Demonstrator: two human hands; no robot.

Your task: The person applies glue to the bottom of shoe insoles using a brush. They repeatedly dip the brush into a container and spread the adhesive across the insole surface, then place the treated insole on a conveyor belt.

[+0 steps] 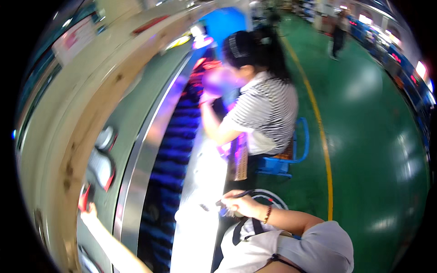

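Observation:
On the far left, my left hand [89,213] reaches over the green belt. Its fingers close round the near end of a shoe sole [84,196] with a red edge. Beyond it on the belt lie a grey-white sole with a red rim [102,168] and another grey-white piece [106,137]. My right hand [246,204], with a beaded bracelet at the wrist, is closed near my body. From its fingers sticks a dark, thin-handled tool [234,196]; blur hides its exact kind. Below that hand is a brightly lit white work surface [200,214].
A dark roller track [164,191] and a metal rail [132,195] run beside the belt [123,150]. A co-worker in a striped shirt [268,104] sits ahead on a blue chair [301,141]. White hoses [273,196] curl beside my right hand. Another person [337,36] stands far off.

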